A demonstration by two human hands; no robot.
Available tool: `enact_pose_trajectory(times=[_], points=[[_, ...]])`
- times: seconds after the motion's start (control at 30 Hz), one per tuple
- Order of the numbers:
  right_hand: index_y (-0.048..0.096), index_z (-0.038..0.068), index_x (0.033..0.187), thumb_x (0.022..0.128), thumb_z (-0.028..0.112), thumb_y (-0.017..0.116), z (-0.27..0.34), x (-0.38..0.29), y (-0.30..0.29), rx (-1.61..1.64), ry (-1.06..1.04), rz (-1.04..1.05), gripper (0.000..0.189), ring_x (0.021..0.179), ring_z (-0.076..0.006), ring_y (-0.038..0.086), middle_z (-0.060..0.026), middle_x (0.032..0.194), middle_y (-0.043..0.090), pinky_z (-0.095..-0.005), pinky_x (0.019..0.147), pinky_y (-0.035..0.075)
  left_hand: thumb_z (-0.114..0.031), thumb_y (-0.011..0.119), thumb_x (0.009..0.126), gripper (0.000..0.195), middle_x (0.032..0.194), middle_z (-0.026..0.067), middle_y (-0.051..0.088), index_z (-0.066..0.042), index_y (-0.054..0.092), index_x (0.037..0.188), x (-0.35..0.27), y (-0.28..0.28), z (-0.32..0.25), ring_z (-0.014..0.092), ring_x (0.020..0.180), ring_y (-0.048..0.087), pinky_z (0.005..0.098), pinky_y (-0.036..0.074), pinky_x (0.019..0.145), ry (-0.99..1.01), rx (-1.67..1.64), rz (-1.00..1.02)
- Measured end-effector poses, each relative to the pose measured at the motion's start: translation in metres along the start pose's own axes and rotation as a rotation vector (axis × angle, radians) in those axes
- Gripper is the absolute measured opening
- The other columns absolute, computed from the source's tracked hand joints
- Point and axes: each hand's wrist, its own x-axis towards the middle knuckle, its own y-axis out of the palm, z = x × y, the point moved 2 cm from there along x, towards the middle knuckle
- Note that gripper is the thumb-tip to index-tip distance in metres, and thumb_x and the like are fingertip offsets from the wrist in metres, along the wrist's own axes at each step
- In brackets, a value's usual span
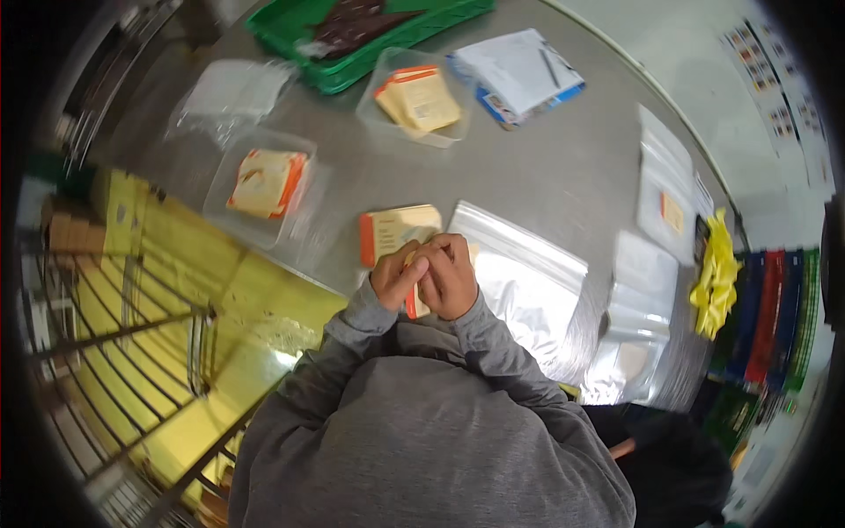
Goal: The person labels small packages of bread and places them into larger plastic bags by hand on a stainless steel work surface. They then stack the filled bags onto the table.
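Observation:
My left hand [394,277] and my right hand [451,276] meet close in front of my chest. Between them they grip a small cream card with an orange end [413,306]; the fingers cover most of it, and whether it is one card or several I cannot tell. Just beyond my left hand, a stack of cream and orange printed cards [404,224] lies on the steel table. To the right of my right hand is a flat pile of shiny clear plastic zip bags [528,284], bright with glare.
Clear plastic tubs [219,198] [455,132] hold more cards. Beyond are a green crate [330,79] with dark packs, a plastic-wrapped white bundle [231,96] and a clipboard with pen [521,72]. Plastic bags [643,277] and yellow ribbon [716,277] lie right. A person in dark clothing [667,455] is near; a metal rack [132,330] stands left.

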Motion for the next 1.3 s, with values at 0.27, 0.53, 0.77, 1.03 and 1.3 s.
enact_pose_trajectory(times=[0.27,0.53,0.77,1.03,1.3], points=[[0.055,0.007,0.085,0.066,0.005,0.061,0.018,-0.019,-0.055,-0.213,-0.100,-0.208,0.020,0.080,-0.0290,0.051,-0.0115,0.093,0.051,-0.0366,0.069,0.041,-0.035,0.032,0.095,0.041,0.103,0.0083,0.056,0.000,0.050,0.110,0.013,0.050,0.004,0.015,0.095,0.054,0.0280,0.042,0.084,-0.320,-0.469,0.055],[0.053,0.005,0.091,0.077,0.003,0.055,0.021,-0.057,-0.092,-0.007,-0.019,-0.578,0.015,0.083,-0.0282,0.049,-0.0138,0.090,0.050,-0.0352,0.074,0.041,-0.036,0.039,0.095,0.036,0.064,0.0028,0.049,-0.008,0.049,0.075,0.052,0.054,0.038,0.011,0.057,0.046,0.0233,0.038,0.055,-0.309,-0.529,0.342],[0.052,0.002,0.090,0.073,-0.005,0.056,0.057,-0.090,-0.184,-0.153,0.194,-0.650,0.018,0.085,-0.0236,0.048,-0.0106,0.090,0.048,-0.0318,0.077,0.040,-0.039,0.031,0.096,0.044,0.059,0.0042,0.044,-0.006,0.046,0.071,0.089,0.051,-0.014,0.010,0.053,0.041,0.0231,0.035,0.053,-0.085,-0.174,0.292],[0.056,0.007,0.090,0.066,0.000,0.062,0.044,-0.056,-0.138,-0.290,0.142,-0.267,0.026,0.077,-0.0282,0.047,-0.0118,0.091,0.048,-0.0356,0.067,0.039,-0.034,0.032,0.096,0.039,0.078,0.0016,0.050,-0.003,0.051,0.081,0.039,0.119,-0.049,0.009,0.067,0.044,0.0226,0.036,0.060,-0.175,-0.081,0.535],[0.053,0.004,0.093,0.073,0.002,0.060,0.032,-0.066,-0.155,-0.066,0.031,-0.335,0.021,0.092,-0.0314,0.049,-0.0151,0.098,0.051,-0.0373,0.081,0.040,-0.031,0.043,0.094,0.027,0.071,-0.0005,0.054,-0.007,0.055,0.088,0.036,0.127,-0.045,0.007,0.063,0.051,0.0204,0.044,0.058,-0.462,-0.347,0.164]])
